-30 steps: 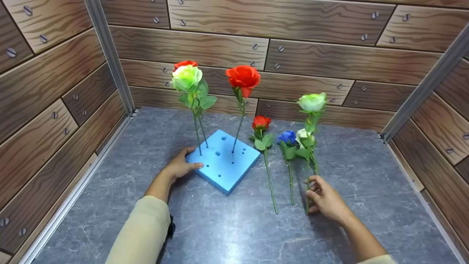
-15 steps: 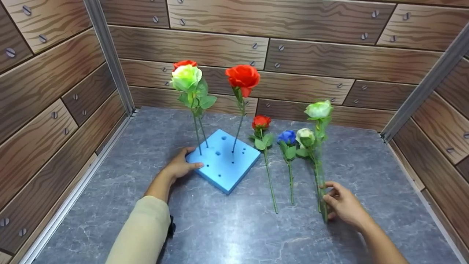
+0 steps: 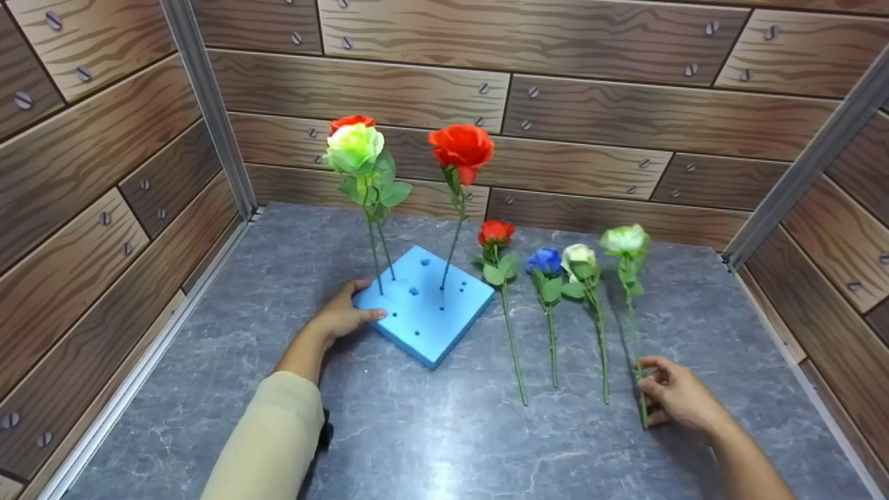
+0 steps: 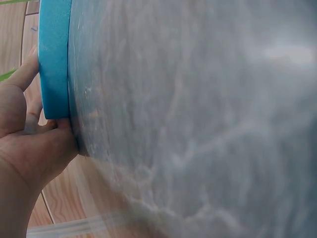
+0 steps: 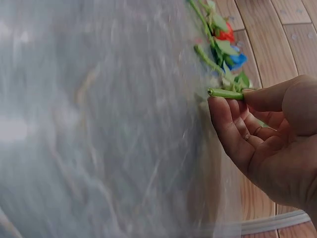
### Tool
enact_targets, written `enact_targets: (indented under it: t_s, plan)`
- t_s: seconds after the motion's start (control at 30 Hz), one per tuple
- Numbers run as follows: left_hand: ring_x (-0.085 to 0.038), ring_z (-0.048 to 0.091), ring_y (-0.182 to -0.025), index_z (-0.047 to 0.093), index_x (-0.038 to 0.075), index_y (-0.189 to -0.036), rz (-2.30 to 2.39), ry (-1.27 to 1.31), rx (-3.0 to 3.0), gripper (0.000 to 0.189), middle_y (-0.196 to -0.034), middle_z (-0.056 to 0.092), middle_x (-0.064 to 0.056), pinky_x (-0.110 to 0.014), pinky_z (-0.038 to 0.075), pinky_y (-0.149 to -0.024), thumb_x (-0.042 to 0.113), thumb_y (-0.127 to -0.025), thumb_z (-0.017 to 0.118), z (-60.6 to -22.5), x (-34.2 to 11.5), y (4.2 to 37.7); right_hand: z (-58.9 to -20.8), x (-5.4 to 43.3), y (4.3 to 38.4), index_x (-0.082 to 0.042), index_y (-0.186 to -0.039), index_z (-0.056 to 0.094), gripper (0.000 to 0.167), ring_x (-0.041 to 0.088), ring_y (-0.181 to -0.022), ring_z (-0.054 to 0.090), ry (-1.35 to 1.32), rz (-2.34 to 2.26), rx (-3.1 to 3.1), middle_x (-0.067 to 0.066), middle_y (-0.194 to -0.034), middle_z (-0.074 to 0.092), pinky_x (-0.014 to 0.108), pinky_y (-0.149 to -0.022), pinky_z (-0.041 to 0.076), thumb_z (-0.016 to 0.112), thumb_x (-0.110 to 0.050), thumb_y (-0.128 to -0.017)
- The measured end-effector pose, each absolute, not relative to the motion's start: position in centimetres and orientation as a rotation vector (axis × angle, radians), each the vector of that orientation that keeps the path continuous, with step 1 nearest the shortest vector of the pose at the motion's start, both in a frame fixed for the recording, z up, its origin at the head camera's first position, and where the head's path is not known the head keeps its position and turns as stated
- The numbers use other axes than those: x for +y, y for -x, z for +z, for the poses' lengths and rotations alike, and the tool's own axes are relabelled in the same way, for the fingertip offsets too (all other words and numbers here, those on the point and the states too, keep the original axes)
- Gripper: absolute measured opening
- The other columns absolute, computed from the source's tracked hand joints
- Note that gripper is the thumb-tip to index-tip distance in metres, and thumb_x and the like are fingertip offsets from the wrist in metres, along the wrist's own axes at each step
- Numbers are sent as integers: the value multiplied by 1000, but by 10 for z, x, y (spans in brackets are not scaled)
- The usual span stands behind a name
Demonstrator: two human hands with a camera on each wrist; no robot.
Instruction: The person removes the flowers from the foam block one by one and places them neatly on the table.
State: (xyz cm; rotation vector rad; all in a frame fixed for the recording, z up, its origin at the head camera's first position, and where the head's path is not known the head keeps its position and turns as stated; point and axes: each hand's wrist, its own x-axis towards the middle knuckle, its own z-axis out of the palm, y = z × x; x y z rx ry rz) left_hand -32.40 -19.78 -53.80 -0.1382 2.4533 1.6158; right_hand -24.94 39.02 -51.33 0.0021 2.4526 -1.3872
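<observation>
At the right, my right hand [image 3: 677, 396] pinches the lower stem of a pale green-white rose [image 3: 625, 239] between thumb and fingers. The rose's bloom points away from me, and in the right wrist view its cut stem end [image 5: 225, 93] sticks out past the fingertips. My left hand [image 3: 344, 312] grips the left corner of a blue foam block [image 3: 434, 333], thumb on top and fingers along its side. Three roses stand upright in the block: a red rose [image 3: 462, 146], a yellow-green rose [image 3: 354, 148], and another red rose [image 3: 353, 121] partly hidden behind it.
Left of the held rose, a red rose [image 3: 496, 232], a blue rose [image 3: 544, 260] and a white rose [image 3: 580, 260] lie side by side on the grey marbled tabletop [image 3: 444, 444]. Several holes show in the block. Wood-patterned walls [image 3: 590, 118] enclose the table.
My right hand has moved right and toward me with the green-white rose, whose bloom has come down, away from the white rose. The left hand and block have stayed put.
</observation>
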Motion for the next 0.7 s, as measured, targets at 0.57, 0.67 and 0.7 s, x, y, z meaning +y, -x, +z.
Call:
enact_targets:
  t_s: [0.57,0.67,0.7]
  plan:
    - [-45,22,-167,34,10,-168,1627,113,2459,87,-177,27,-25,-59,19,-137,32,-99,81,-539,-200,323,-509,402,263,20,-154,35,53,19,-80,69,-31,-1181,2470,13,-102,63,38,-65,66,52,-5,-111]
    - [-45,21,-167,35,11,-168,1629,115,2454,86,-177,27,-25,-59,19,-137,32,-99,82,-538,-200,323,-508,400,263,20,-153,37,54,19,-79,69,-29,-1145,2498,13,-101,64,37,-64,65,54,-7,-110]
    - [-44,21,-167,35,11,-168,1628,116,2455,86,-177,27,-24,-59,19,-137,33,-99,82,-538,-199,323,-508,400,263,20,-153,37,55,18,-79,68,-25,-1132,2509,13,-100,64,37,-63,65,55,-8,-109]
